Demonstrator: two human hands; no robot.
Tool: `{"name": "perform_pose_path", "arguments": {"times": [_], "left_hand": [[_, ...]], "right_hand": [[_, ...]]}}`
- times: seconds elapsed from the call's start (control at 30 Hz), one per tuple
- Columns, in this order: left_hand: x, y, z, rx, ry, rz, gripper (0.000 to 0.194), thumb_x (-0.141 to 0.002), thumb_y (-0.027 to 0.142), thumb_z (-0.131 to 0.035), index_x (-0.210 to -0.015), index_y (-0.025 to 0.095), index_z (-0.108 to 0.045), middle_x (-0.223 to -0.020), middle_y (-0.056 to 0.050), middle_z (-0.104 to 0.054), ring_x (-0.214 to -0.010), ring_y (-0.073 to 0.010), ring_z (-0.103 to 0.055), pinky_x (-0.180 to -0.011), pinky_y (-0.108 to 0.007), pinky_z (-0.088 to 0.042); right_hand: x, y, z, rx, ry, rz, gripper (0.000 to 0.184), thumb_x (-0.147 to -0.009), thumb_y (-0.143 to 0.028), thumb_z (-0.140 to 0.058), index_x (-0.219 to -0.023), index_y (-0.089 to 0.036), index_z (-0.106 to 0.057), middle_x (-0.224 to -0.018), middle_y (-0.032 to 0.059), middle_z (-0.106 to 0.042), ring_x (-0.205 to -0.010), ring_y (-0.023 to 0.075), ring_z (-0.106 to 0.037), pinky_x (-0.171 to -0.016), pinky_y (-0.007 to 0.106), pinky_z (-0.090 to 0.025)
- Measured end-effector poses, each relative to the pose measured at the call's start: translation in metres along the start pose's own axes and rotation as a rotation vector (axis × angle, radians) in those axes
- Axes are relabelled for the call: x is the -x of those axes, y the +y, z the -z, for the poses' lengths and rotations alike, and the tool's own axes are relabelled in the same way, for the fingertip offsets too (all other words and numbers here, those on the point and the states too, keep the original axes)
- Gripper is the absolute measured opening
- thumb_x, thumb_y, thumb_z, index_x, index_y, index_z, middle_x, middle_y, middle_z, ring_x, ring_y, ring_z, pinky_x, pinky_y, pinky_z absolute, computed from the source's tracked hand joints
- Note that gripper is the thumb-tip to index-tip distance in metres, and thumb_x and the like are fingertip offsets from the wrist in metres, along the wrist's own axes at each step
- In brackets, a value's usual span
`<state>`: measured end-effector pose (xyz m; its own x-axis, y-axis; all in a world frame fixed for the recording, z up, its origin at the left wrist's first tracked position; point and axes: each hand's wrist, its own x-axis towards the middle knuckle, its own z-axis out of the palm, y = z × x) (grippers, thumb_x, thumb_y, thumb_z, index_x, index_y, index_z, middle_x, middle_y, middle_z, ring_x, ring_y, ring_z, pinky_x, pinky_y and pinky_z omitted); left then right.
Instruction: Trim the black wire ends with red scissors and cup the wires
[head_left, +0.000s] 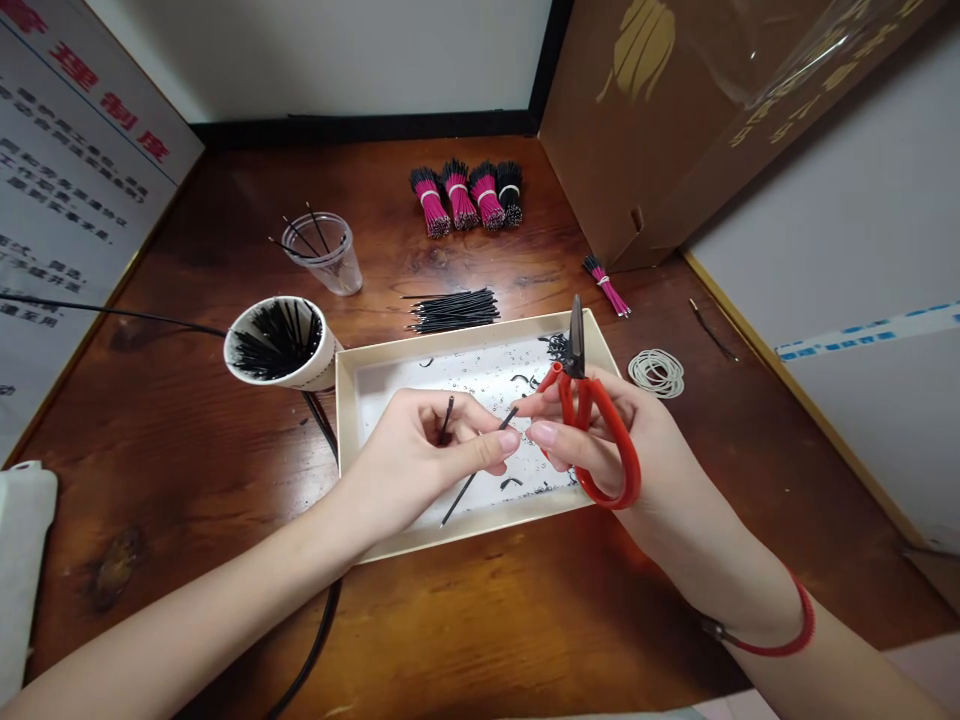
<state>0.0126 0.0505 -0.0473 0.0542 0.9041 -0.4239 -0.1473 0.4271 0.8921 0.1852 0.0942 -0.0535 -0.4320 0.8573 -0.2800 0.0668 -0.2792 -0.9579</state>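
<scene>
The left hand (405, 465) is closed in a pinch on a thin black wire (459, 499). The wire slants across the fingers, with its lower end over the tray and its upper tip just beside the right hand; the stretch behind the fingers is hidden. A short dark end (448, 418) rises inside the curl of the left fingers, but whether it belongs to the same wire can't be made out. The right hand (600, 430) is closed through the loops of red-handled scissors (613, 445), their shut blades pointing up and away from the wire.

Under both hands sits a shallow white-lined cardboard tray (472, 345) holding black offcuts and specks, with a small tangle in its far corner. Much of its floor is hidden by the hands. Just left of it, a paper cup (300, 378) lies tilted on its side, packed with black wires. Farther back, a clear plastic cup (341, 270) holds a few wires. A loose bundle of black wires (454, 310) lies on the wooden worktop (150, 480), behind the tray, and beyond it stand four banded wire bundles (465, 195), mostly pink.
</scene>
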Motion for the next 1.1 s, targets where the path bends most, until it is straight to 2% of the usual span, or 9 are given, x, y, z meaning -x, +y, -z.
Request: {"name": "perform_pose_path", "arguments": {"times": [0.23, 0.6, 0.83, 0.97, 1.1], "left_hand": [[-0.0010, -0.0028, 0.0010, -0.004, 0.002, 0.015, 0.021, -0.060, 0.024, -0.083, -0.054, 0.016, -0.064, -0.049, 0.001, -0.061, -0.045, -0.0081, -0.040, -0.045, -0.023, -0.022], [-0.0011, -0.0023, 0.0004, -0.020, 0.035, 0.031, 0.027, -0.055, 0.025, -0.085, -0.053, 0.016, -0.060, -0.047, 0.002, -0.057, -0.045, -0.0076, -0.038, -0.045, -0.023, -0.022], [-0.0016, -0.0023, 0.0019, -0.007, 0.089, 0.005, 0.020, -0.057, 0.027, -0.085, -0.069, 0.017, -0.072, -0.042, 0.006, -0.046, -0.046, -0.0085, -0.042, -0.047, -0.022, -0.026], [-0.0008, -0.0019, 0.0021, -0.042, 0.088, -0.031, 0.018, -0.058, 0.027, -0.084, -0.063, 0.015, -0.072, -0.046, 0.005, -0.046, -0.047, -0.0070, -0.035, -0.047, -0.022, -0.025], [-0.0006, -0.0026, 0.0020, -0.090, 0.101, -0.064, 0.018, -0.060, 0.028, -0.082, -0.058, 0.016, -0.069, -0.047, 0.004, -0.049, -0.048, -0.0078, -0.036, -0.047, -0.022, -0.027]], "right_hand": [[0.0006, 0.0023, 0.0020, 0.001, -0.010, -0.013, 0.018, -0.071, -0.023, -0.080, -0.084, -0.021, -0.068, -0.084, -0.0025, -0.071, -0.053, 0.0023, -0.054, -0.045, 0.011, -0.046], [-0.0010, 0.0016, 0.0004, -0.042, -0.025, -0.031, 0.019, -0.070, -0.021, -0.081, -0.083, -0.021, -0.067, -0.079, -0.0023, -0.069, -0.054, 0.0037, -0.053, -0.049, 0.013, -0.047], [0.0005, -0.0054, -0.0036, -0.096, -0.003, -0.078, 0.027, -0.062, -0.012, -0.083, -0.083, -0.020, -0.068, -0.082, -0.0019, -0.071, -0.057, 0.0046, -0.055, -0.049, 0.013, -0.047], [0.0010, -0.0058, -0.0034, -0.064, 0.010, -0.073, 0.027, -0.062, -0.014, -0.083, -0.083, -0.020, -0.067, -0.084, -0.0001, -0.071, -0.058, 0.0056, -0.056, -0.050, 0.014, -0.047], [0.0006, -0.0041, -0.0033, -0.012, 0.020, -0.051, 0.027, -0.062, -0.019, -0.084, -0.082, -0.019, -0.066, -0.086, 0.0023, -0.072, -0.057, 0.0071, -0.056, -0.049, 0.017, -0.048]]}}
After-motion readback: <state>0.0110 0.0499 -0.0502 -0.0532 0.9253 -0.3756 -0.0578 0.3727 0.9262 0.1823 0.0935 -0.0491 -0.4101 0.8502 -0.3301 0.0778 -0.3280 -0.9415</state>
